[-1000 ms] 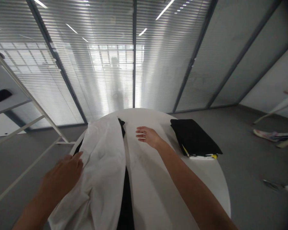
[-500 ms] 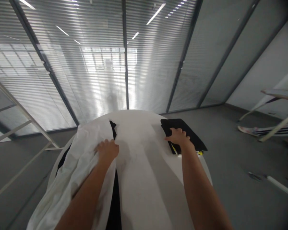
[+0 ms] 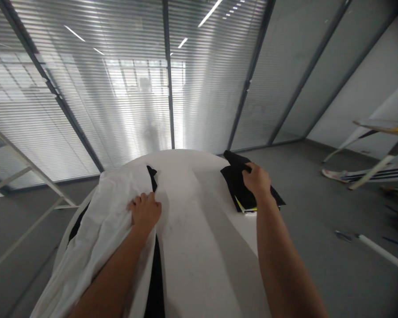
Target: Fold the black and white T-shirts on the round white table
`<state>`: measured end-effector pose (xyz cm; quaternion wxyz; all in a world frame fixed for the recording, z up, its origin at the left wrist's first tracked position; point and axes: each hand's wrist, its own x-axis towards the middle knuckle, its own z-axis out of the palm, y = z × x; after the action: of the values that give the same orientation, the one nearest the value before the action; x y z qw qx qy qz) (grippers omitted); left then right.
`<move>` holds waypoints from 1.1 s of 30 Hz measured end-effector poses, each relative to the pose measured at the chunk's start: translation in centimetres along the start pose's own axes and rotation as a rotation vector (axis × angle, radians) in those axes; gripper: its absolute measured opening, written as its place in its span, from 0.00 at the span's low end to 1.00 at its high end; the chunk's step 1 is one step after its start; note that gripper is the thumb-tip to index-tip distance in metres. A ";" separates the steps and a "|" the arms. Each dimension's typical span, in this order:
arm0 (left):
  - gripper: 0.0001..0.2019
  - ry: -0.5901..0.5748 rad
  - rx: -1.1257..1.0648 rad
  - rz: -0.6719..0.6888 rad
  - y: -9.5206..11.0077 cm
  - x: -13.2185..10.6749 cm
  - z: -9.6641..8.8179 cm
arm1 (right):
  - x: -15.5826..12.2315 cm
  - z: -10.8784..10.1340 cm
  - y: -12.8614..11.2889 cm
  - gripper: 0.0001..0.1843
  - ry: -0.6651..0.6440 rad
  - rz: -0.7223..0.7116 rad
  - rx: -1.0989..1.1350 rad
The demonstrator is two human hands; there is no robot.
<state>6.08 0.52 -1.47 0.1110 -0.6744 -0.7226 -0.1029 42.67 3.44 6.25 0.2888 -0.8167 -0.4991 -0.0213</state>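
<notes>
On the left of the round white table, a long white cloth lies over something black that shows along its edges. My left hand rests flat on this cloth near its inner edge, fingers laid out. My right hand pinches a thin black sheet, whose far part is lifted and folded over. Under it is a small stack of black sheets at the table's right edge, with a yellow and white strip showing at the near side.
Pale metal frame bars stand on the left. Beyond the table is a glass wall with blinds. To the right, a white rod is above the grey floor, and a wooden-topped stand is farther back with a person's striped leg below.
My right hand has moved slightly right and closed on the top black sheet, raising its far part. My left hand stays on the white cloth. The view has shifted slightly.
</notes>
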 end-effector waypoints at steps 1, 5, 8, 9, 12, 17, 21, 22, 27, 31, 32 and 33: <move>0.17 -0.015 -0.021 -0.004 0.0 0.1 0.0 | -0.1 -0.6 -0.3 0.23 0.026 -0.048 0.056; 0.21 -0.036 -0.219 -0.014 0.0 0.6 0.4 | -1.5 -3.9 -2.4 0.16 0.002 -0.295 0.491; 0.31 0.047 -0.549 0.047 -0.1 1.3 0.5 | -3.4 -6.3 -4.4 0.13 -0.112 -0.339 0.930; 0.35 0.088 -0.694 0.095 -0.1 1.5 0.4 | -4.0 -6.9 -5.1 0.13 -0.144 -0.333 1.061; 0.46 0.152 -1.110 0.229 -0.2 1.9 -0.9 | -5.2 -7.6 -6.7 0.15 -0.234 -0.309 1.344; 0.53 -0.005 -1.554 0.318 0.6 1.3 -4.0 | -5.5 -5.8 -8.7 0.15 -0.424 -0.237 1.477; 0.49 -0.445 -1.938 0.289 2.0 -0.4 -5.6 | -5.7 -3.3 -10.3 0.20 -0.585 -0.178 1.438; 0.47 -0.515 -1.990 0.265 2.3 -0.8 -5.9 | -5.8 -2.6 -10.7 0.23 -0.598 -0.150 1.408; 0.38 -0.468 -2.062 0.057 3.2 -1.4 -7.0 | -7.5 0.3 -12.3 0.23 -0.433 -0.222 1.125; 0.37 -0.356 -2.019 -0.023 2.7 -1.1 -7.8 | -9.1 0.6 -12.6 0.27 -0.434 -0.623 0.709; 0.36 -0.333 -2.004 -0.027 2.5 -1.1 -8.1 | -9.5 0.2 -12.6 0.33 -0.496 -0.705 0.638; 0.36 -0.316 -1.989 -0.027 2.3 -1.2 -8.4 | -9.9 -0.2 -12.5 0.40 -0.576 -0.778 0.590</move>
<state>8.61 -2.96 6.22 -0.6005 -0.4585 -0.3226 -0.5701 27.43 -0.47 8.87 0.3277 -0.4304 -0.8067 0.2378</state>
